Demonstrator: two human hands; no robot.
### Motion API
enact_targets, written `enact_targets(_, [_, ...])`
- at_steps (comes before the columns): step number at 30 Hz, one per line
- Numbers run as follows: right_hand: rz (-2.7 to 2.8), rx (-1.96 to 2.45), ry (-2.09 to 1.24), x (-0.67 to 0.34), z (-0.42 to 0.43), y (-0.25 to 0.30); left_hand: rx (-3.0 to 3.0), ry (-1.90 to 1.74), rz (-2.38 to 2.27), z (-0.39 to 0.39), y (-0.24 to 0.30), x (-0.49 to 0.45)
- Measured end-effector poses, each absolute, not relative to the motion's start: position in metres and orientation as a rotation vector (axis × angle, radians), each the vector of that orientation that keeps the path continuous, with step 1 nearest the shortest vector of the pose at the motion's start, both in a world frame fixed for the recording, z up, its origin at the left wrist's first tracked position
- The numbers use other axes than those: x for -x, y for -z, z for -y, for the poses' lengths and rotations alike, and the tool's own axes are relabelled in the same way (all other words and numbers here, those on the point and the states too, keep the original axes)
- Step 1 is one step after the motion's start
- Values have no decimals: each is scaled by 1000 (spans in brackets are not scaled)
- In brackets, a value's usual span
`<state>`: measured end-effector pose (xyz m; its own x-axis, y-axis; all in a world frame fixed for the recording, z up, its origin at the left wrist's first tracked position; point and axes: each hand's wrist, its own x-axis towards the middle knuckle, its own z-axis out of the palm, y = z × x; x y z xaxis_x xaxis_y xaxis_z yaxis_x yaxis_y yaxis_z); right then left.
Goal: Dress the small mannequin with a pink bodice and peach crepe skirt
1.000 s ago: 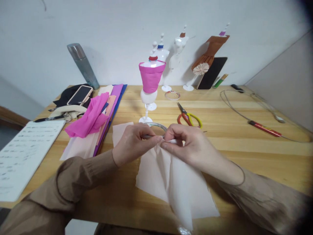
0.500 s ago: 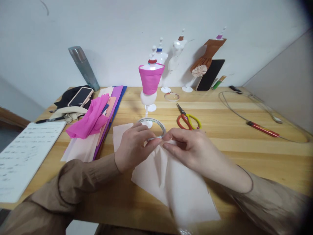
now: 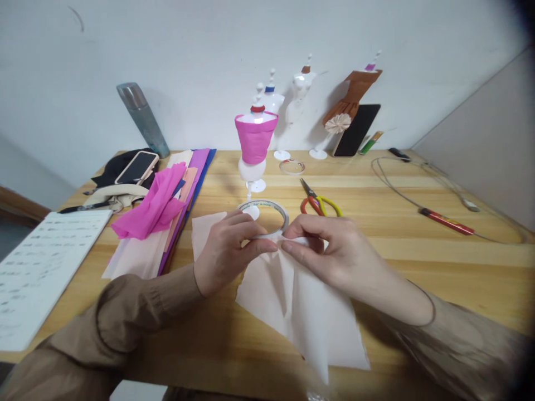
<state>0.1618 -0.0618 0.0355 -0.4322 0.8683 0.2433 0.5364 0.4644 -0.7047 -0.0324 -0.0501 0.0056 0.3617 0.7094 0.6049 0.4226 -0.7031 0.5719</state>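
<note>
Between thumb and fingers, my left hand point(image 3: 228, 250) pinches the upper edge of a pale, thin crepe-paper sheet point(image 3: 307, 317). My right hand point(image 3: 338, 250) grips the same edge just beside it, fingertips nearly touching. Folds run down from the pinched spot, and the sheet hangs toward the table's front edge. Right behind my fingers is a roll of tape point(image 3: 285, 216), its lower part hidden by my hands. Red-and-yellow-handled scissors point(image 3: 320, 203) lie beyond my right hand. Another pale paper piece point(image 3: 203, 234) shows behind my left hand.
A small white mannequin in a pink top point(image 3: 256, 139) stands behind the tape, with several others near the wall. Coloured paper sheets point(image 3: 140, 259), a phone point(image 3: 137, 167) and a notebook point(image 3: 37, 267) lie left. At right are a cable point(image 3: 388, 184) and a red-handled tool point(image 3: 447, 221).
The pinched edge has shifted slightly right, and the hanging sheet has swung, with its folds changed. More of the tape ring shows. Both hands keep their pinch.
</note>
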Motion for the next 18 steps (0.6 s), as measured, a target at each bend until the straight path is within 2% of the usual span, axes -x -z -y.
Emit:
enact_targets(8, [2143, 1028, -780, -163, 65, -31, -2268, -1259, -969, 50, -5, 32])
enact_targets(18, [2061, 1160, -704, -161, 63, -32, -2309, -1267, -984, 50, -9, 32])
